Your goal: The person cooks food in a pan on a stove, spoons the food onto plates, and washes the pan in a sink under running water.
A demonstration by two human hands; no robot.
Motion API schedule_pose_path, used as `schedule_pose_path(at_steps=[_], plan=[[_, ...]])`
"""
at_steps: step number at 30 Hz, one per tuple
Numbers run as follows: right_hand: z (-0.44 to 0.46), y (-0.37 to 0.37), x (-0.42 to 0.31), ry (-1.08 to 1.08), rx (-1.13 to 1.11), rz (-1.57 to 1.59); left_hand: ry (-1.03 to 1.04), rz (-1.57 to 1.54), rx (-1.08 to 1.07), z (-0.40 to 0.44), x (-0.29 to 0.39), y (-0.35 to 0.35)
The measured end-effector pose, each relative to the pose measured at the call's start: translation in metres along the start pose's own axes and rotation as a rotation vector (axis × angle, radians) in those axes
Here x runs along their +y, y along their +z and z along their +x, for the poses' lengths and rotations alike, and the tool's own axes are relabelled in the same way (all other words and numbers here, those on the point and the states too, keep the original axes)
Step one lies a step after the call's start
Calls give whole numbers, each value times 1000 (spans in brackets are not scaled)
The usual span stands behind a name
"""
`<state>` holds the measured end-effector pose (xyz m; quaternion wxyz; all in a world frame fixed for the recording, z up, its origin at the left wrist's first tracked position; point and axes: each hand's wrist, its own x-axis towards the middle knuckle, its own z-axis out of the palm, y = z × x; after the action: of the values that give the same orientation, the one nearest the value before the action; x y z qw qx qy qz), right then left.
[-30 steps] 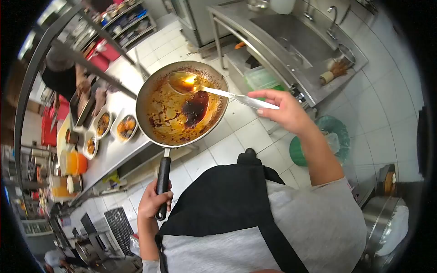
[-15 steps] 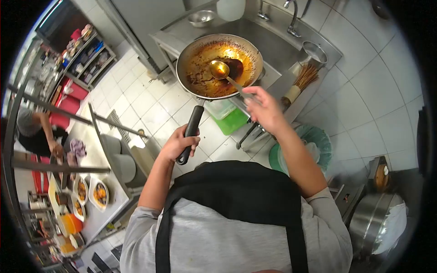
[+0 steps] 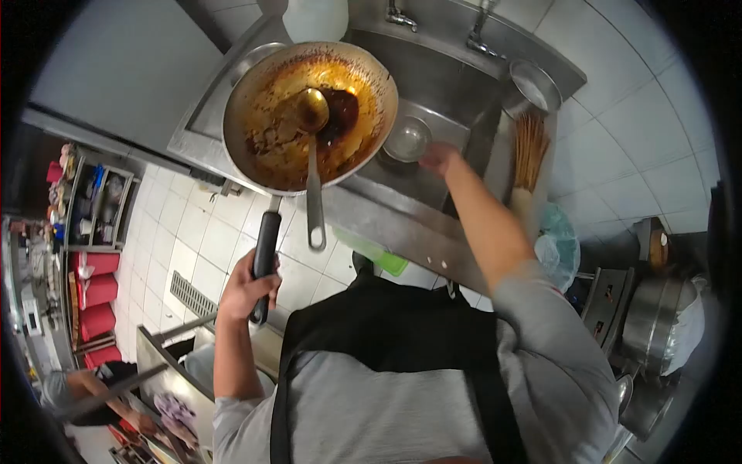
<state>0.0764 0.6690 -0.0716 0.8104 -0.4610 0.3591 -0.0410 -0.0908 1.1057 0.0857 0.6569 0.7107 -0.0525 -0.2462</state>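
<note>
My left hand [image 3: 251,284] is wrapped round the black handle of a wok [image 3: 255,166], which I hold up over the left part of the sink counter. Dark oily sauce and brown residue coat its inside. A metal ladle [image 3: 314,174] rests in it, bowl in the sauce, its handle hanging over the near rim. My right hand [image 3: 441,158] reaches down into the sink, at the right edge of a small round metal bowl [image 3: 407,139]. Its fingers are smeared, and whether they touch the bowl is unclear.
The steel sink [image 3: 456,85] has two taps at the back. On its right side are a metal container [image 3: 533,87] and a bristle brush [image 3: 530,158]. A lined bin [image 3: 558,247] stands below. Another person [image 3: 100,394] works at a counter at lower left.
My right hand has let go of the ladle, which now lies in the wok, and has moved into the sink. The wok has come with me to the sink as the view turned.
</note>
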Motion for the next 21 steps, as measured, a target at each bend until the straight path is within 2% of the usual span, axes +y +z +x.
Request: schedule_pose_path(at_steps=[1,2,4,6,7,8,9,13,17,21], plan=[[67,11,20,26,-12,-32,38,-19,34,68,-34,-31],[127,26,36,52,-26,-65,7,-5,32,66,-36,-33],[282,-35,99,67,-199,60,-42,1,22,69,-20,-38],[216,-25,81,-42,-18,-437,-55,-51,29,64,-14,-40],[210,-21,79,-118,5,-663,-93,-42,8,62,-8,-42],[248,15,78,-243,-35,-916,-112,-46,44,128,-13,-67],[247,17,79,-331,-39,-1075,-146,-38,27,128,-9,-71],[234,24,79,-452,20,-1327,-202,22,-48,142,3,-95],[226,61,70,-453,229,-1598,-186,33,-95,150,-4,-108],[220,38,47,-365,258,-1532,-238,107,-151,158,9,-121]])
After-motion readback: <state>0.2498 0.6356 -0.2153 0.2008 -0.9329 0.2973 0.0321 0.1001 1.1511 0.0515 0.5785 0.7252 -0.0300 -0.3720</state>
